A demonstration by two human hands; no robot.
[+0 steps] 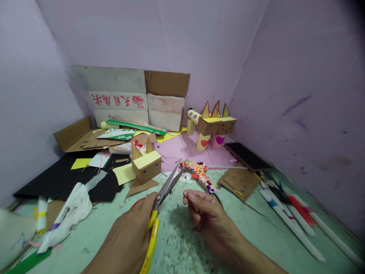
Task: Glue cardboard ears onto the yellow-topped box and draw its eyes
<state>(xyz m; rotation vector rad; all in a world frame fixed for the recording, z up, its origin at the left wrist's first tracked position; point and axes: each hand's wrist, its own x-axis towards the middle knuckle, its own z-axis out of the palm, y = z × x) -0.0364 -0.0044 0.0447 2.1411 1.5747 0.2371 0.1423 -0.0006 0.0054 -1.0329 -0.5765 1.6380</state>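
My left hand (129,236) grips yellow-handled scissors (162,198) whose blades stand slightly apart and point up and to the right. My right hand (208,217) is curled in a pinch just right of the blades; what it holds is too small to make out. A glue gun covered in colourful stickers (199,173) lies just beyond the blade tips. A small cardboard box head with two pointed ears (146,163) sits to the upper left of the scissors.
A cardboard animal on tube legs (212,125) stands at the back. An open carton (137,99), flat cardboard, black paper (62,179) and yellow sheets fill the left. Glue sticks (288,220), a dark phone (246,156) and a brown cardboard piece (239,180) lie right.
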